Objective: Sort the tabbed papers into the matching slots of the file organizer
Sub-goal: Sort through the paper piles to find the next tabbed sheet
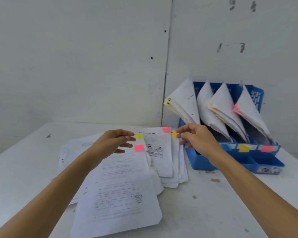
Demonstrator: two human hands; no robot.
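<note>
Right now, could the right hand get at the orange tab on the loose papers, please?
Probably yes: the right hand hovers right at the orange tab, which sticks out uncovered from the papers, with nothing between them.

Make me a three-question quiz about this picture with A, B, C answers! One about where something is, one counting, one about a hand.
1. Where is the blue file organizer? A) right of the loose papers B) left of them C) under them
2. How many paper bundles stand in it? A) one B) nine C) four
3. What is the left hand doing? A) gripping a pen B) making a fist C) open, holding nothing

1 A: it sits right of them. 2 C: four bundles lean in its slots. 3 C: its fingers are spread and empty.
</note>
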